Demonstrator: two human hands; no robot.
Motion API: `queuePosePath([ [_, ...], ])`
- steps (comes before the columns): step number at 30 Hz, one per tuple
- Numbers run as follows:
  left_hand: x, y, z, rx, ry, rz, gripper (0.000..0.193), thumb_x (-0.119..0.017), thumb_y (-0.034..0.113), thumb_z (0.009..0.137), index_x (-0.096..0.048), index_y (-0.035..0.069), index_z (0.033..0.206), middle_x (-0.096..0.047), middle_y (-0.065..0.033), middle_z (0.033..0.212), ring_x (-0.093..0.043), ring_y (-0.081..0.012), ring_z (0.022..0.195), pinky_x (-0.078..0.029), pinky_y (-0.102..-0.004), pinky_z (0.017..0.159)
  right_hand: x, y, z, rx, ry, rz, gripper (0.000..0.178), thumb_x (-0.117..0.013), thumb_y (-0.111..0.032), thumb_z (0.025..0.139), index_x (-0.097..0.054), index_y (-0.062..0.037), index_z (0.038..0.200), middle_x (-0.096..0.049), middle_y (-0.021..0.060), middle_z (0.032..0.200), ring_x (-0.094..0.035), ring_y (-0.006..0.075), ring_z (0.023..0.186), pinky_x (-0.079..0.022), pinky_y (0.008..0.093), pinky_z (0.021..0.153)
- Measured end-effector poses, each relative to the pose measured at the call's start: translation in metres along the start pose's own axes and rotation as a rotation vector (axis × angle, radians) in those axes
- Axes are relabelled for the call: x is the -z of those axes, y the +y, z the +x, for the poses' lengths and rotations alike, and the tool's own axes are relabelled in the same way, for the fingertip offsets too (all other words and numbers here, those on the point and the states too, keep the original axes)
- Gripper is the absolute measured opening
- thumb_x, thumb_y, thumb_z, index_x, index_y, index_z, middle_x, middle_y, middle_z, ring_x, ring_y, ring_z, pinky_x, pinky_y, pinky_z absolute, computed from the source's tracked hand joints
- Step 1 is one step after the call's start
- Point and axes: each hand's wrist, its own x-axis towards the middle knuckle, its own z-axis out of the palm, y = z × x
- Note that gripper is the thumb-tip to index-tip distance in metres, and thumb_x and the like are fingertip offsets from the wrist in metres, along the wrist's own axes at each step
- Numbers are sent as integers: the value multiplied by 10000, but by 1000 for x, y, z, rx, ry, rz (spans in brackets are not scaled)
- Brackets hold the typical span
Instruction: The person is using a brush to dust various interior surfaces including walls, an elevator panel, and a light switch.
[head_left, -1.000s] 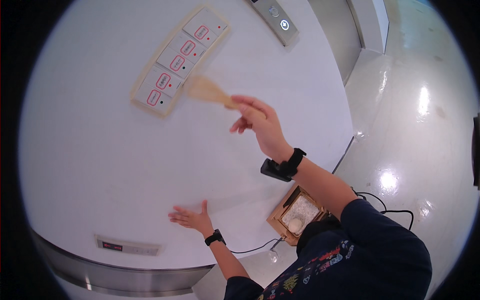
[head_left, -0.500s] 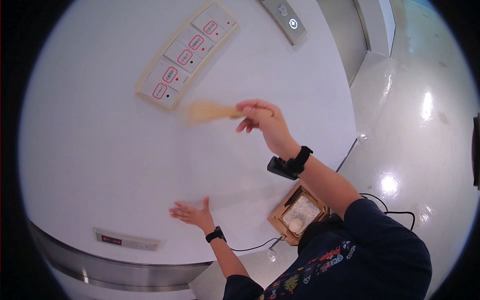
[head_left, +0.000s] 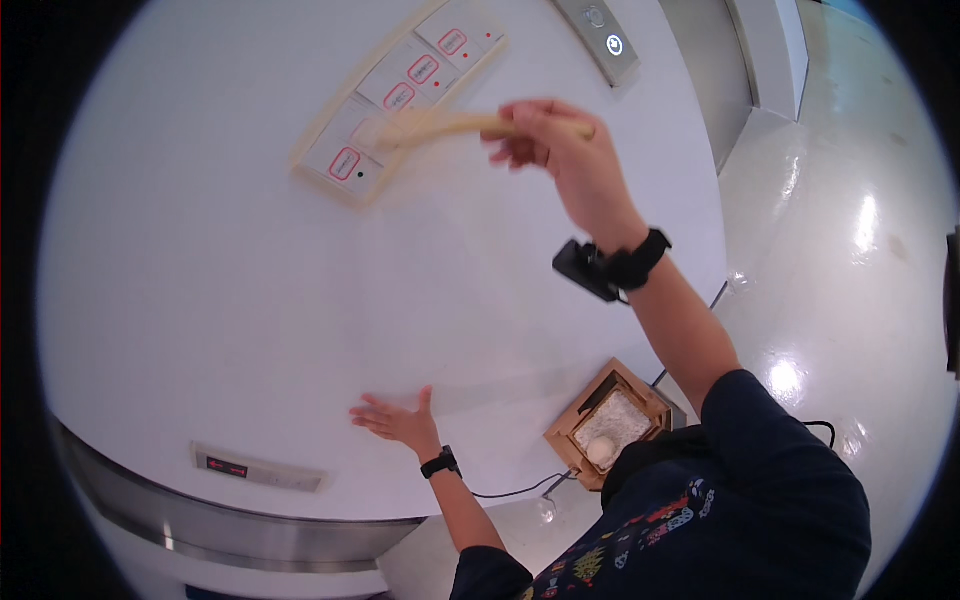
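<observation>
My right hand (head_left: 565, 145) is closed around the thin handle of a pale wooden-coloured brush (head_left: 440, 126). Its wide tan head is smeared by motion and lies over the lower part of a switch panel (head_left: 440, 38) on the white wall (head_left: 300, 320). Whether the brush touches the switches I cannot tell. Lower down, my left hand (head_left: 405, 422) is held with fingers stretched and thumb apart, nothing in it, in front of the wall. The switch panel has a beige border, several white plates with red-outlined labels, and red and green dots.
A metal panel with a lit round button (head_left: 608, 45) is at upper right. A display strip (head_left: 260, 468) sits lower left above a metal door frame. By my waist is a cardboard box (head_left: 570, 412) holding white material and a pale ball (head_left: 601, 450); a black cable runs beside it.
My right hand has moved up and to the right with the brush, whose head has come from below the switch panel onto it. My left hand stays spread in nearly the same place.
</observation>
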Motion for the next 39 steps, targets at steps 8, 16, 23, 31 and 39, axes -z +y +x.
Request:
queuePosePath([
  [8,0,0,-2,-14,7,-1,1191,-558,754,583,12,109,1405,107,-218,1435,66,-423,1316,-104,-545,1022,-70,-36,49,419,-259,-224,229,-610,-213,817,-592,7,875,-628,86,768,-611,135,684,-485,263,574],
  [16,4,2,-4,-8,-9,1,1190,-602,718,587,15,111,1405,102,-204,1440,76,-400,1323,-83,-540,1028,-72,-74,90,223,-224,-742,288,-586,-272,833,-569,-24,978,-624,163,894,-605,259,710,-491,318,601],
  [23,1,8,-1,0,-15,-16,1191,-608,711,588,18,112,1405,119,-203,1438,86,-402,1321,-72,-540,1031,-53,-76,96,813,168,-1204,159,-554,-171,817,-564,-15,783,-608,144,664,-592,289,601,-465,368,540],
  [31,5,-1,-1,2,-17,-22,1192,-613,707,588,21,114,1405,122,-203,1437,99,-398,1321,-62,-540,1033,-113,-44,46,613,-284,-893,181,-561,-217,767,-616,-46,744,-618,103,639,-597,263,593,-476,343,557],
  [39,3,1,-3,10,-26,-14,1198,-603,721,581,16,111,1405,112,-204,1438,90,-402,1320,-70,-544,1031,-99,-21,45,738,-501,-716,84,-575,-102,753,-584,-82,833,-604,62,732,-592,177,638,-451,272,566],
])
